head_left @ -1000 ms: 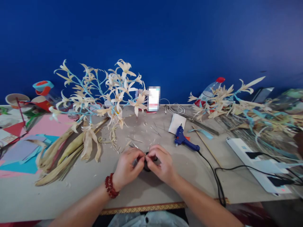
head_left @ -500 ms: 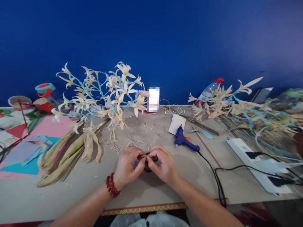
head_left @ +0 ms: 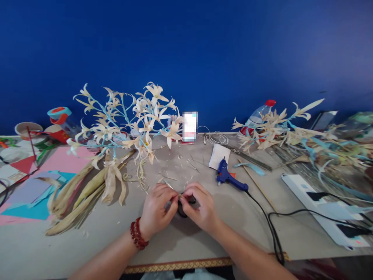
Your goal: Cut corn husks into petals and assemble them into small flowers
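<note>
My left hand and my right hand meet near the front middle of the table, thumbs and fingertips pinched together. Between them is a small pale piece, mostly covered by the fingers; its kind cannot be made out. Under the hands lies a pair of scissors, with black handle loops partly hidden. To the right of my right hand, a blue glue gun rests on the table. Dried corn husks lie left of my left hand. Behind them stands a branch of cream husk flowers with light-blue stems.
More husk flowers lie at the right, before a red-capped bottle. A white power strip with black cords sits at the right edge. Coloured paper spreads at the left. A phone stands by the blue wall.
The camera view has tilted up slightly, so the scene sits a little lower. My fingertips have shifted a little around the small piece and remain pinched together.
</note>
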A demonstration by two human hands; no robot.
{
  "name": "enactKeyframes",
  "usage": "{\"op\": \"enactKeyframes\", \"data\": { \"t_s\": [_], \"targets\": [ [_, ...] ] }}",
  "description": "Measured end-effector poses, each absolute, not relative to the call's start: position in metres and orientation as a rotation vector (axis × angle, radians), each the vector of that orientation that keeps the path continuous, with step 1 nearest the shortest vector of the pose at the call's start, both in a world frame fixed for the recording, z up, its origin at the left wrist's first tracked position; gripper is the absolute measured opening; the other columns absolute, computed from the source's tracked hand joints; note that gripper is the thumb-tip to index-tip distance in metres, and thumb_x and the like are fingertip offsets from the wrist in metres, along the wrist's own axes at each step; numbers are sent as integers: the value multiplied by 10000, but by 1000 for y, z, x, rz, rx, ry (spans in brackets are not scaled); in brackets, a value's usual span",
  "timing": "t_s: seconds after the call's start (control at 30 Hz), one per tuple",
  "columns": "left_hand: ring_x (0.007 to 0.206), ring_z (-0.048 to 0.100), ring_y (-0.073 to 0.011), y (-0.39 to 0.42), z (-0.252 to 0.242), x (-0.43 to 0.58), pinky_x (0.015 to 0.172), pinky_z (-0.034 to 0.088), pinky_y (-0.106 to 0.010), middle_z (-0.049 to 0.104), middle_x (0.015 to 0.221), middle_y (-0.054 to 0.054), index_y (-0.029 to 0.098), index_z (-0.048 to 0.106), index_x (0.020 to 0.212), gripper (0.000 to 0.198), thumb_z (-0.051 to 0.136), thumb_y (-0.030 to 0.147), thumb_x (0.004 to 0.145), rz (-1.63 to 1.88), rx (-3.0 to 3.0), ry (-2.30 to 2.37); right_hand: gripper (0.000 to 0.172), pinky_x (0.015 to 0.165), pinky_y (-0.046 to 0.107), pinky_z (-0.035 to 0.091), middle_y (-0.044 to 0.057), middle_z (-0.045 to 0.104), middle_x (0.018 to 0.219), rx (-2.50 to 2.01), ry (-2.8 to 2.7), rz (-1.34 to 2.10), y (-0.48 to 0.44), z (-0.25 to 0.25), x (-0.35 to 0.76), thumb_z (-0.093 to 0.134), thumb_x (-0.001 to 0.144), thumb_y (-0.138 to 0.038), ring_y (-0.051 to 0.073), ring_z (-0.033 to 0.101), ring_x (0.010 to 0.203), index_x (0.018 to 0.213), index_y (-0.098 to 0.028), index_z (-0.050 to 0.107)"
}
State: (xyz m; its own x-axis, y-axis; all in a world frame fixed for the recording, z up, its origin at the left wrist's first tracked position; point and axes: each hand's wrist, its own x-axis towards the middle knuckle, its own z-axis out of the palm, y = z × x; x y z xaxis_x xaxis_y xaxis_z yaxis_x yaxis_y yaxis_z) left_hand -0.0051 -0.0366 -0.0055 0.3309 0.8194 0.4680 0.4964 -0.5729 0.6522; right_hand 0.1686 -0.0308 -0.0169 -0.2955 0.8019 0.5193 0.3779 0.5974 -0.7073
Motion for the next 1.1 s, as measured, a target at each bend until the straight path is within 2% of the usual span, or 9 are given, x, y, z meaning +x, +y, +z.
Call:
{"op": "enactKeyframes", "data": {
  "t_s": [0.37, 0.53, 0.63, 0.73, 0.87, 1.0, 1.1],
  "targets": [
    [678, 516, -174, -37, -9, -7, 693, 396, -325, 578, 672, -23, 186, 524, 714, 139, 518, 126, 839, 1161, 2252, 1263, 125, 626, 269, 428, 10, 548, 755, -1068, -1838, 487, -22, -18, 182, 532, 812, -102, 143, 525, 655, 750, -209, 517],
    [681, 523, -170, -36, -9, -6, 702, 402, -324, 590, 679, -22, 186, 536, 732, 125, 521, 132, 843, 1144, 2241, 1257, 68, 673, 291, 446, 44, 570, 863, -1056, -1904, 616, -23, -10, 178, 552, 828, -179, 167, 545, 731, 893, -198, 561],
    [688, 527, -172, -37, -9, -3, 712, 403, -328, 590, 679, -21, 186, 526, 715, 134, 525, 133, 838, 1109, 2257, 1244, 22, 652, 278, 431, 29, 570, 796, -1052, -1975, 648, -27, -11, 169, 546, 832, -184, 170, 540, 724, 824, -202, 558],
    [685, 527, -173, -37, -10, -3, 710, 404, -328, 585, 673, -20, 186, 525, 709, 135, 528, 133, 834, 1103, 2253, 1259, 85, 639, 265, 418, 14, 565, 749, -1064, -1983, 615, -25, -16, 170, 545, 820, -147, 159, 535, 693, 760, -205, 538],
    [675, 530, -171, -37, -10, -6, 695, 407, -322, 593, 677, -22, 187, 536, 718, 131, 523, 130, 835, 1157, 2223, 1280, 91, 655, 268, 424, 22, 570, 778, -1111, -1910, 542, -18, -16, 183, 538, 819, -122, 156, 547, 699, 774, -202, 540],
    [681, 537, -174, -36, -10, -6, 696, 412, -326, 605, 687, -26, 190, 548, 730, 122, 527, 130, 834, 1154, 2218, 1291, 44, 669, 278, 438, 38, 586, 848, -1094, -1949, 628, -21, -12, 180, 572, 824, -181, 165, 554, 727, 863, -201, 571],
    [691, 542, -176, -36, -11, -3, 714, 416, -334, 612, 697, -27, 191, 549, 738, 117, 528, 126, 832, 1138, 2247, 1256, 22, 654, 272, 431, 24, 582, 800, -1089, -2002, 666, -25, -13, 170, 576, 824, -183, 168, 547, 723, 825, -205, 571]
  ]
}}
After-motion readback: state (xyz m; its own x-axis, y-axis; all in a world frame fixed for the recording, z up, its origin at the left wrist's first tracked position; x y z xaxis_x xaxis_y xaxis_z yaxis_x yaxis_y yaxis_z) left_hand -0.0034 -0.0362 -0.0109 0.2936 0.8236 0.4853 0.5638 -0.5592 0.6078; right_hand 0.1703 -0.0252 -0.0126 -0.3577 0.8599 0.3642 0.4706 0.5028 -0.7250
